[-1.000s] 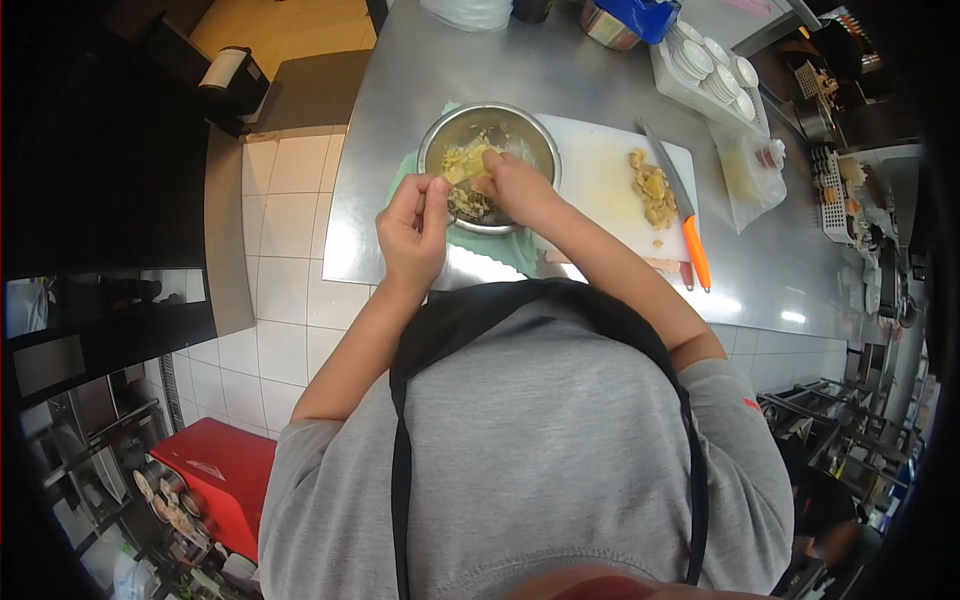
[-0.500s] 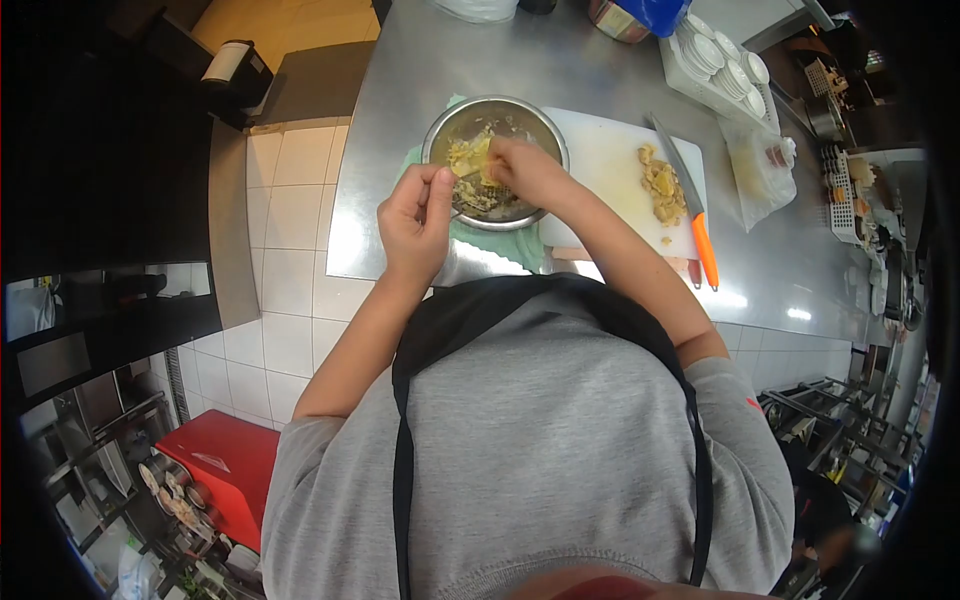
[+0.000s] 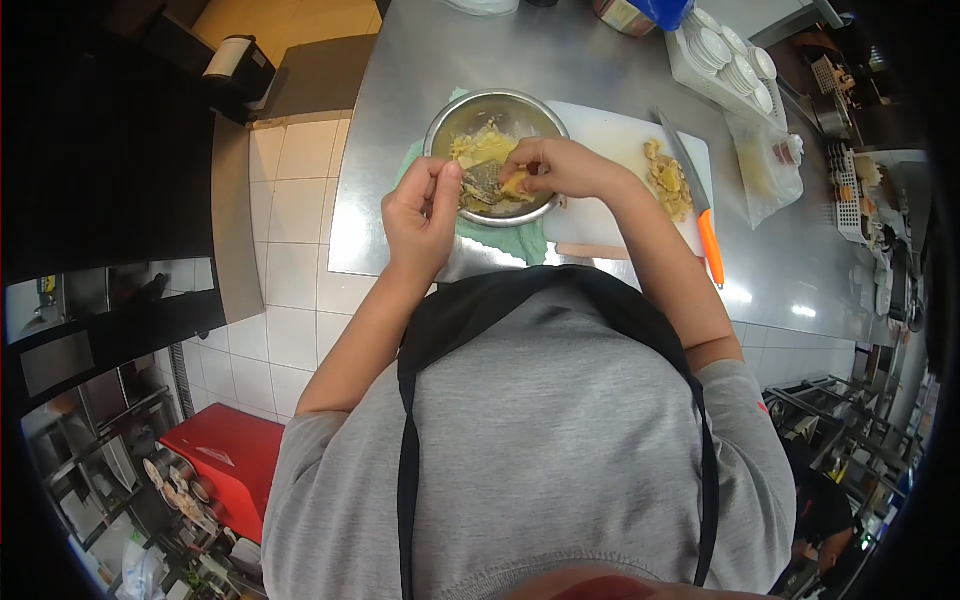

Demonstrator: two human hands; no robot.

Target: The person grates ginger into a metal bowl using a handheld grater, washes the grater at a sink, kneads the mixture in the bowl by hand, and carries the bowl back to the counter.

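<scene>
My left hand [image 3: 418, 205] is closed, thumb against fingers, at the near left rim of a steel bowl [image 3: 548, 118]. It grips a small metal grater [image 3: 484, 182], which slants over the inside of the bowl with yellow shreds on its face. My right hand [image 3: 560, 168] pinches a yellow piece of ginger [image 3: 515, 184] against or just beside the grater's right side; contact is hard to tell. Grated yellow pulp [image 3: 480, 142] lies in the bowl. A green cloth [image 3: 510, 240] is spread under the bowl.
Right of the bowl lies a white cutting board [image 3: 620, 150] with peeled ginger pieces [image 3: 668, 182] and an orange-handled knife [image 3: 708, 245]. A plastic bag [image 3: 765, 175] and a white basket of small dishes [image 3: 725, 75] stand farther right on the steel table [image 3: 400, 90].
My right hand has shifted right and slightly down with the ginger. The grater's face now shows more plainly. My left hand keeps its hold at nearly the same spot.
</scene>
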